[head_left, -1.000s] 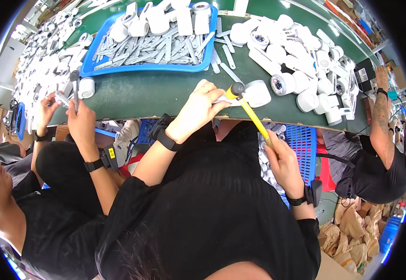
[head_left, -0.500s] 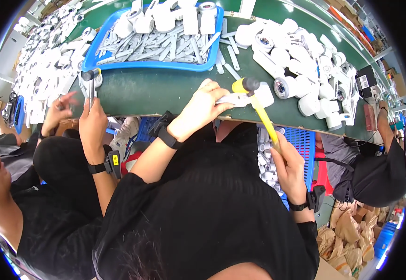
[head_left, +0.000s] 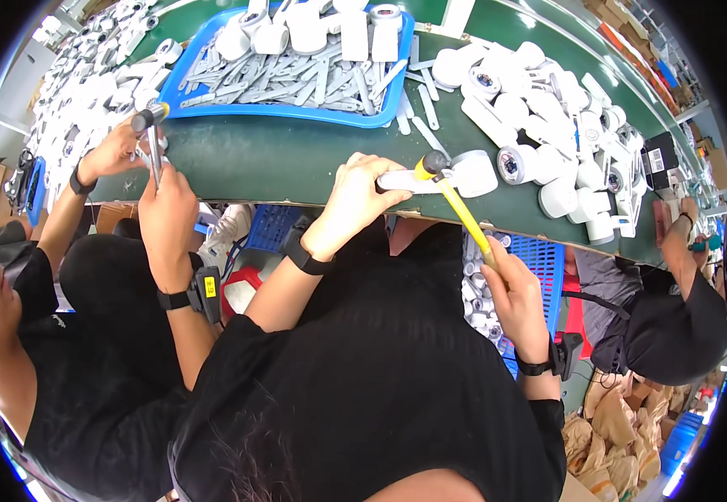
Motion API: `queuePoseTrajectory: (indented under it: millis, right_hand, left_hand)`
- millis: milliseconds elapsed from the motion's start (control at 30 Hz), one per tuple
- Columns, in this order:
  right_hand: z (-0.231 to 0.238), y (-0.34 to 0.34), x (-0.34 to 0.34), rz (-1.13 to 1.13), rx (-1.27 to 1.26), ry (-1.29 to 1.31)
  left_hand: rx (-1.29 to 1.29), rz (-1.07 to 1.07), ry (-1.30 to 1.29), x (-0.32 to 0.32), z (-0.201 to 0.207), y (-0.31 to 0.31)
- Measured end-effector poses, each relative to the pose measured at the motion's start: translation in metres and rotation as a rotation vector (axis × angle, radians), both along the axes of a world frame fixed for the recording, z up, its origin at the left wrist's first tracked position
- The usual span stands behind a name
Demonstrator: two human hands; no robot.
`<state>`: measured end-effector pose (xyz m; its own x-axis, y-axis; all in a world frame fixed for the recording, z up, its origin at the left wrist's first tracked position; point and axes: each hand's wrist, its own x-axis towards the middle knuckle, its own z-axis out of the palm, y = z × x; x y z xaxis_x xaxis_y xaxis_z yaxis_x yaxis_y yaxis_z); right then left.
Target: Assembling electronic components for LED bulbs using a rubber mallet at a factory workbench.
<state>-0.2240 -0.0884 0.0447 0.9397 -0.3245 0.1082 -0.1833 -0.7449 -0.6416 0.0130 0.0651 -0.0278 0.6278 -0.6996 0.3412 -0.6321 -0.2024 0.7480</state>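
My left hand (head_left: pixel 362 192) is closed around one end of a white plastic part (head_left: pixel 474 174) and holds it flat over the near edge of the green bench. The far end of this part is broad and rounded. My right hand (head_left: pixel 516 291) grips the yellow handle of a mallet (head_left: pixel 461 209). Its black-and-yellow head rests on or just above the middle of the white part; contact cannot be told. Strips like the narrow grey ones (head_left: pixel 424 134) lie beyond the part.
Behind my hands stands a blue tray (head_left: pixel 296 118) of grey strips and white housings. White camera-like units (head_left: pixel 511 109) are piled to the right, more at the far left. At my left a co-worker's hands (head_left: pixel 169 213) hold another hammer. A blue crate (head_left: pixel 547 272) sits below the bench.
The mallet head has shifted slightly left along the white part, its head now more upright. The co-worker's far hand has moved up and right to the other hammer's head.
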Motion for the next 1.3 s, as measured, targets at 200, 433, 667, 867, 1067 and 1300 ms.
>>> queuePoseTrajectory:
  millis: [200,433,667,867,1067,1300]
  right_hand:
    - [-0.010,0.005,0.006,0.101,-0.012,-0.084]
    - [-0.005,0.011,0.014,0.093,0.024,-0.117]
    - [0.001,0.012,0.020,0.099,-0.033,0.069]
    - [-0.003,0.017,0.011,0.038,0.122,-0.095]
    - [-0.009,0.007,-0.007,-0.066,0.083,-0.185]
    - [-0.008,-0.004,-0.011,-0.086,0.017,-0.169]
  left_hand:
    - [-0.038,0.094,0.042,-0.004,-0.004,0.000]
    - [0.026,0.105,0.083,-0.001,-0.006,0.000]
    - [0.008,0.097,0.042,0.001,-0.009,-0.002]
    - [0.002,0.123,0.048,-0.004,-0.007,-0.002]
    - [-0.004,0.104,0.063,-0.003,-0.009,-0.004]
    - [0.014,0.147,-0.018,-0.002,-0.011,-0.004]
